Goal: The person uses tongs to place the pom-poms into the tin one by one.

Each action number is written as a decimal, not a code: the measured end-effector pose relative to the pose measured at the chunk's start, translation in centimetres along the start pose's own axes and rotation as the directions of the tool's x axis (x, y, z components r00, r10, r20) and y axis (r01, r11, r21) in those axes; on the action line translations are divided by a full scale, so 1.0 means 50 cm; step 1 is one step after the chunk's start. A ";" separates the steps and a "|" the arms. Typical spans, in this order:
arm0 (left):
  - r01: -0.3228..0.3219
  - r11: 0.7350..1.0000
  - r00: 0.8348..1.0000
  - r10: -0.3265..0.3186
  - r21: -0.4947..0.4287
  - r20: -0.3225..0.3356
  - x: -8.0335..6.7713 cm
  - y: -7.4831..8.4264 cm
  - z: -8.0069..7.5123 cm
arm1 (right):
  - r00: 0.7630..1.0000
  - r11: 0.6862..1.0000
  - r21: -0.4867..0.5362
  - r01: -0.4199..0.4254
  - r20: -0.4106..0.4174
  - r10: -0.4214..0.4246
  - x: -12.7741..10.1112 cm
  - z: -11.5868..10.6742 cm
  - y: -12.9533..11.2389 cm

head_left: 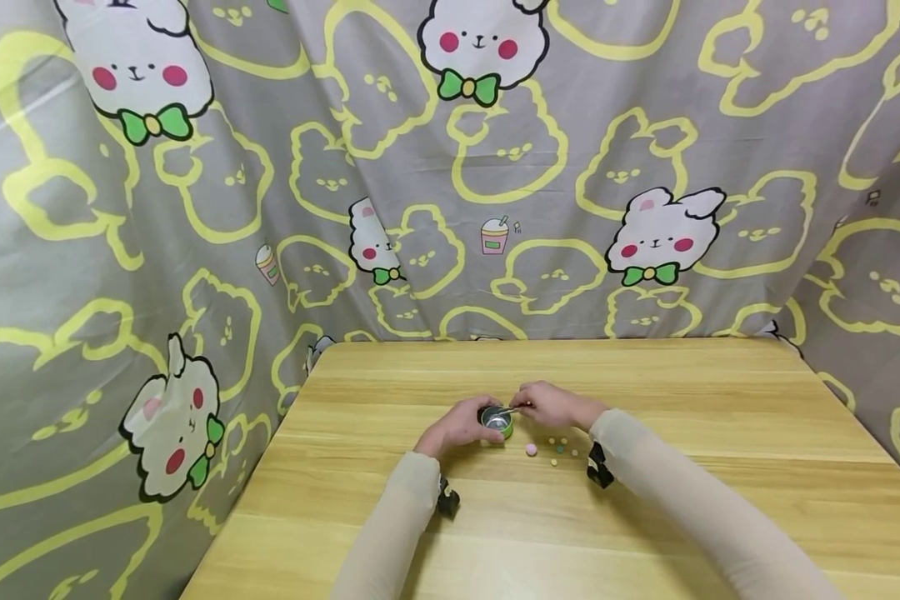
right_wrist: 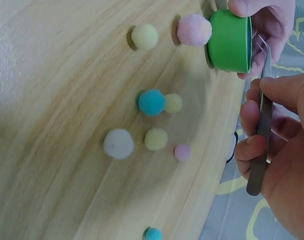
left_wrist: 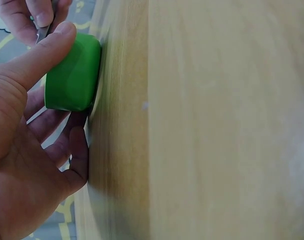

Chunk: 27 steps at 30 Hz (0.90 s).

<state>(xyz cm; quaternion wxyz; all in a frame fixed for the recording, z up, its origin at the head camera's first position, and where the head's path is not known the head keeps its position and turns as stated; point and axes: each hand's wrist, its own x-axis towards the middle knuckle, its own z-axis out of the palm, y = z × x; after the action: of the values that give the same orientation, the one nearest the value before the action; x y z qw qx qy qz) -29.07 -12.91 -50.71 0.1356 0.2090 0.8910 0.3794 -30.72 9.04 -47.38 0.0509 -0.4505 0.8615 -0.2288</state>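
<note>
A small green cup [head_left: 497, 423] [left_wrist: 73, 73] [right_wrist: 231, 42] stands on the wooden table [head_left: 690, 400]. My left hand [head_left: 461, 423] [left_wrist: 32, 120] grips it, thumb on one side and fingers curled round the other. My right hand [head_left: 551, 405] [right_wrist: 272, 145] pinches metal tweezers [head_left: 507, 410] [right_wrist: 263, 125], their tips reaching over the cup's rim. Whether the tips hold anything is hidden. Several small pompoms lie to the right of the cup, among them a pink one [head_left: 531, 450] [right_wrist: 194, 29], a blue one [right_wrist: 151, 102] and a white one [right_wrist: 118, 143].
A grey curtain [head_left: 195, 208] with yellow outlines and white bunnies hangs behind and to both sides of the table. The table's left edge [head_left: 270, 450] runs close to my left arm. A black wrist strap [head_left: 598, 467] sits on each sleeve.
</note>
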 end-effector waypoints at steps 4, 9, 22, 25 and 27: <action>-0.001 1.000 1.000 0.001 0.000 -0.002 -0.001 0.001 -0.001 | 1.000 1.000 -0.003 -0.013 -0.002 0.013 0.001 -0.001 -0.001; -0.005 1.000 1.000 0.005 -0.005 -0.007 -0.002 0.000 -0.001 | 0.999 0.999 0.002 -0.036 -0.009 0.036 -0.001 -0.003 0.004; 0.021 0.999 1.000 -0.021 -0.034 0.002 -0.004 -0.002 0.001 | 0.999 0.999 0.032 -0.009 -0.054 0.010 -0.029 -0.031 0.016; 0.021 0.999 1.000 -0.021 -0.042 0.001 -0.004 -0.001 0.001 | 0.998 1.000 0.028 -0.006 -0.065 0.008 -0.042 -0.043 0.021; 0.020 0.999 1.000 -0.020 -0.040 -0.001 -0.004 0.000 0.002 | 0.997 1.000 0.025 -0.013 -0.074 0.015 -0.052 -0.050 0.026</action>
<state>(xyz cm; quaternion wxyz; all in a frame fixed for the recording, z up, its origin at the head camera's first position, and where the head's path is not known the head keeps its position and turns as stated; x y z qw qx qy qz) -28.85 -12.95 -50.75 0.1430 0.1971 0.8853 0.3961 -30.89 12.61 -46.05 0.0262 -0.4349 0.8631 -0.2555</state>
